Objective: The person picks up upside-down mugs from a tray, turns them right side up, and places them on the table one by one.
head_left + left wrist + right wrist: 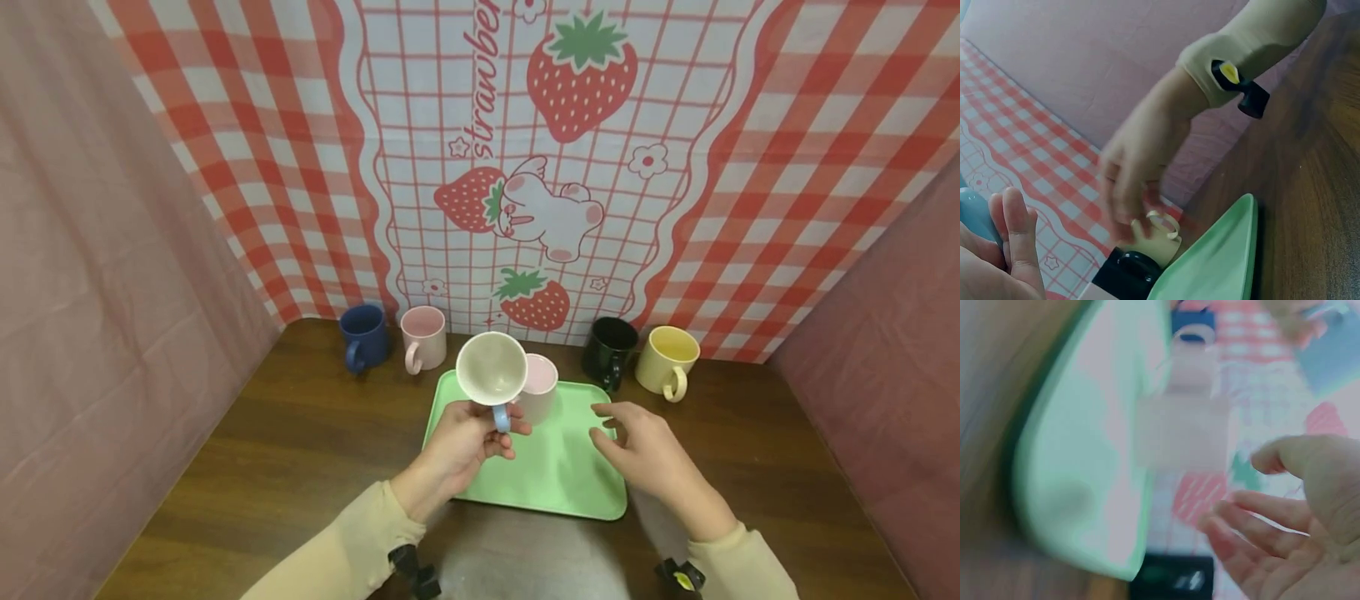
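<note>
My left hand [461,442] grips a light blue mug [491,368] by its handle, with the pale inside of the mug facing the head camera. The held mug is above the green tray [555,496] and overlaps a pale pink mug [538,400] on the tray's back part. In the left wrist view, only part of the blue mug [977,215] shows behind the fingers. Over the tray's right side, my right hand [648,446] is empty, its fingers spread apart and loosely bent.
Behind the tray to the left stand a dark blue mug [364,335] and a pink mug [425,337]. At the back right are a black mug [609,348] and a yellow mug [666,360]. A checked strawberry cloth [585,83] hangs behind the wooden table [285,467].
</note>
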The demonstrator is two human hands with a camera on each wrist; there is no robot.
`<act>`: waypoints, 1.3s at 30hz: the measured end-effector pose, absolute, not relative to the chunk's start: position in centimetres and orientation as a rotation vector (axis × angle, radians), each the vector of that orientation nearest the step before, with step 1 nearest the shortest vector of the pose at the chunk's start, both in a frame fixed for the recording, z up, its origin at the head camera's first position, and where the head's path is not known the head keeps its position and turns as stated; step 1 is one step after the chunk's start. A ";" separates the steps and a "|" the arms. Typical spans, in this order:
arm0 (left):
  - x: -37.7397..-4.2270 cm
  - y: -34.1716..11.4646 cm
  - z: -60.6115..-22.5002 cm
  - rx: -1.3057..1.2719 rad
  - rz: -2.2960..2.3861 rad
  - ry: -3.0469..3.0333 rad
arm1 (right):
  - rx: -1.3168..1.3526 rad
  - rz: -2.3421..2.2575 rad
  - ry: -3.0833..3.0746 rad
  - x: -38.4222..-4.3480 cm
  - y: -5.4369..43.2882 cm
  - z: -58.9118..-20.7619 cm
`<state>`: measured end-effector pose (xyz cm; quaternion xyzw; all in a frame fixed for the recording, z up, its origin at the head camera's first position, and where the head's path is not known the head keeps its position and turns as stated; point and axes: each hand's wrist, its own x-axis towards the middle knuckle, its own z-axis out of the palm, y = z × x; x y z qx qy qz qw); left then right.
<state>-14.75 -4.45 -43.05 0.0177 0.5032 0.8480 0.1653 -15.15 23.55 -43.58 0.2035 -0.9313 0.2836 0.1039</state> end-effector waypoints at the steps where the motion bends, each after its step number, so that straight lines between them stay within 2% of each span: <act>1: -14.7 -4.4 -43.0 0.051 2.421 1.442 | 0.582 0.879 -2.699 -14.9 22.8 -43.1; 10: -14.6 -3.7 -42.6 0.112 2.487 1.508 | 0.582 1.158 -2.441 -12.2 17.4 -40.6; 17: -14.4 -3.0 -42.9 0.041 2.534 1.572 | 0.654 1.325 -2.404 -11.1 15.1 -39.9; 39: -14.0 -1.4 -43.6 0.084 2.423 1.639 | 0.579 1.821 -2.378 -11.4 14.5 -40.7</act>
